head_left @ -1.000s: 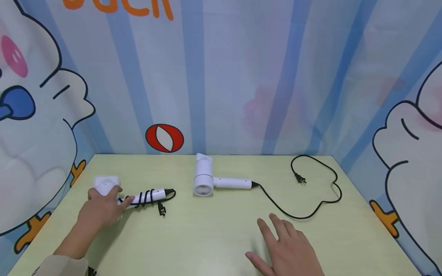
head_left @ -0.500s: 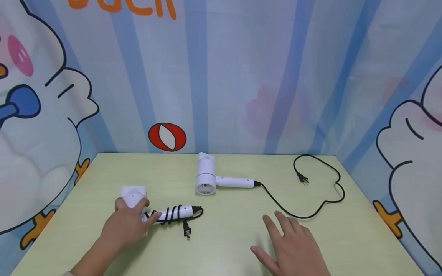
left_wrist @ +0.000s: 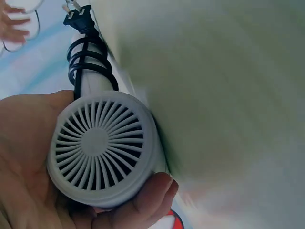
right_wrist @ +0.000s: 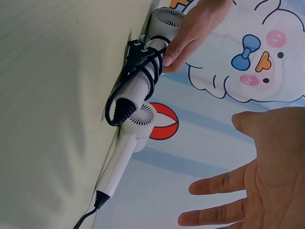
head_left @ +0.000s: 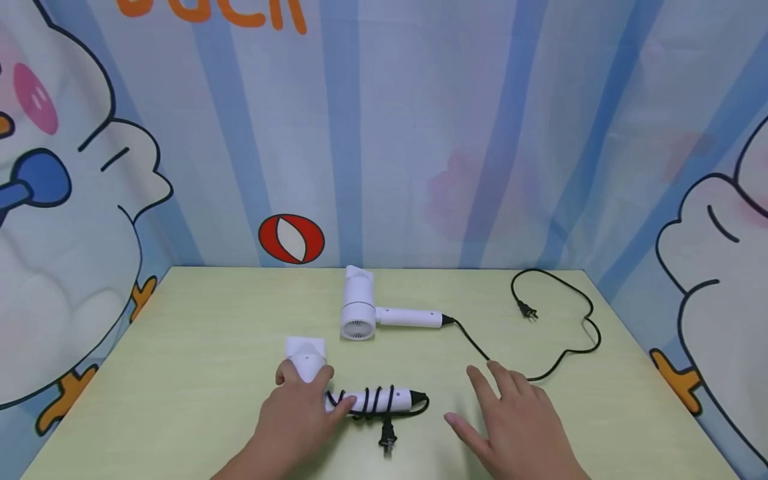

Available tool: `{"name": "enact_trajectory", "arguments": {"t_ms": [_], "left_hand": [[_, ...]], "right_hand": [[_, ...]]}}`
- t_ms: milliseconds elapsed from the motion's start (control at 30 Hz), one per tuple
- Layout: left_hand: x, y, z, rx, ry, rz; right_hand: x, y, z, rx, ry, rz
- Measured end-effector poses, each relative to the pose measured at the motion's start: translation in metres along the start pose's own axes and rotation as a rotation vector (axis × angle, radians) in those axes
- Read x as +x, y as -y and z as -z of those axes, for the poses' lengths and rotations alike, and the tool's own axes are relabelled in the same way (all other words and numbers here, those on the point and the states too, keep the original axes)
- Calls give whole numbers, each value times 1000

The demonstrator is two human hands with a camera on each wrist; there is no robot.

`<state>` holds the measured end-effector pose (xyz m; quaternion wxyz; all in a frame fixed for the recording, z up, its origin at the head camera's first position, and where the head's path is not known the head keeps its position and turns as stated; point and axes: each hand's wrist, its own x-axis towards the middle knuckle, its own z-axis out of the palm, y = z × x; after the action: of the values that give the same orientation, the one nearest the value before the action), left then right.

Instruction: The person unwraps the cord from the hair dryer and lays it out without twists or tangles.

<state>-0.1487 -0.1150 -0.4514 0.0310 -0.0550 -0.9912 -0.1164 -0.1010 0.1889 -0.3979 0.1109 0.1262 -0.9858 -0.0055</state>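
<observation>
- One white hair dryer [head_left: 307,357] is in the left hand [head_left: 297,417], near the front middle of the table [head_left: 228,320]; I cannot tell whether it touches the tabletop.
- Its fingers [left_wrist: 155,195] are curled around the dryer's barrel, and my left wrist view shows the round grille [left_wrist: 94,142] facing the camera.
- The handle points right, toward the other hand, with a black cord [head_left: 367,401] wound around it and its plug [head_left: 387,437] on the near side.
- I see the right hand [head_left: 519,427] holding nothing, its fingers straight and spread, just to the right of the wound handle.
- A second hair dryer [head_left: 390,317] lies farther back on the table, apart from both hands, its handle also pointing right.
- Its long cord [head_left: 566,353] passes behind the right fingertips in my head view and loops to a two-pin plug [head_left: 527,310] at the back right.
- Behind everything I have a blue-striped cloth [head_left: 390,133] with a printed red-and-white ball [head_left: 291,239].
</observation>
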Motion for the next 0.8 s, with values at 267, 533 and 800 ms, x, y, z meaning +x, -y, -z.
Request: {"name": "enact_trajectory", "arguments": {"t_ms": [267,533,800], "left_hand": [[-5,-30,-9,3,-48,-12],[-6,-37,-5,-1,15,30],[-2,-37,2,-9,88,63]], "right_hand": [[5,-2,-2,19,66,-18],[11,-4,-7,69,119,-14],[19,7,-17,135,167,7]]}}
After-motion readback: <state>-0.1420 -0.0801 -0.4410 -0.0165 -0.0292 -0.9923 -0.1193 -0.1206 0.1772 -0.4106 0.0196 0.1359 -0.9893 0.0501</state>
